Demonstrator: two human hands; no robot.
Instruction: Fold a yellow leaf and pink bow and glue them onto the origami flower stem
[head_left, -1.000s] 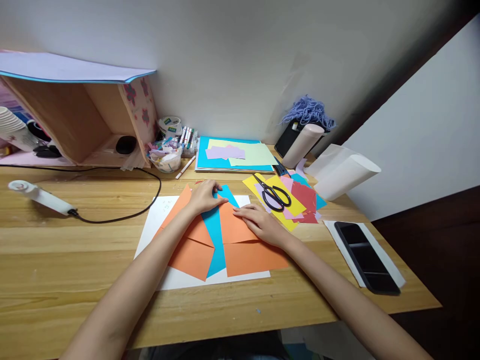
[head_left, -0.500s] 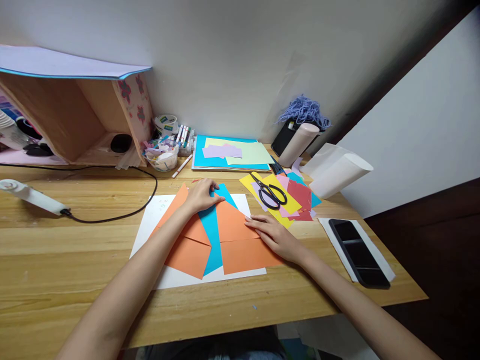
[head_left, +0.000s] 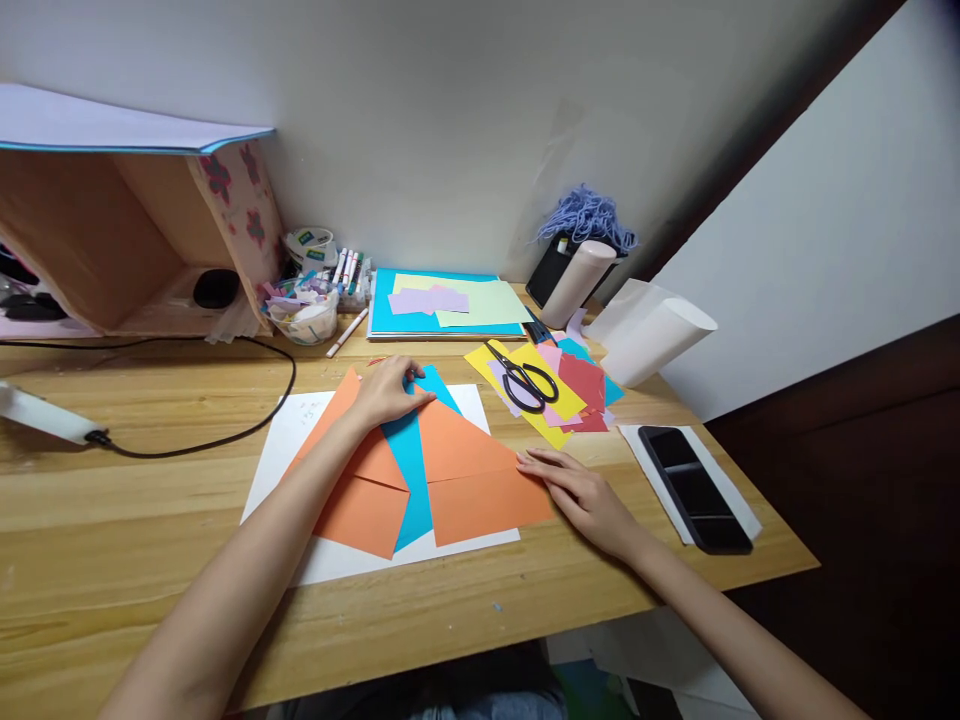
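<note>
Folded orange paper (head_left: 484,508) lies in two angled flaps, with a blue paper strip (head_left: 409,470) showing between them. Under both is a white sheet (head_left: 259,480) with faint writing at its upper left. My left hand (head_left: 386,390) is at the top, its fingers curled and closed on the orange paper beside the blue strip's upper end. Over at the right corner, my right hand (head_left: 585,495) has its fingers stretched out, the tips touching the orange paper's edge. My left forearm covers part of the left orange flap.
Black scissors (head_left: 529,380) lie on coloured paper scraps (head_left: 583,385). A phone (head_left: 694,490) rests at the right on white paper. Behind are a paper stack (head_left: 379,318), a white paper roll (head_left: 660,340), a tub of scraps (head_left: 304,320) and an open box (head_left: 232,220). A cable (head_left: 217,440) curves at the left.
My right hand has slid down and right along the orange paper's sloping edge to its corner. My left hand stays at the top. The view has shifted slightly to the right.
</note>
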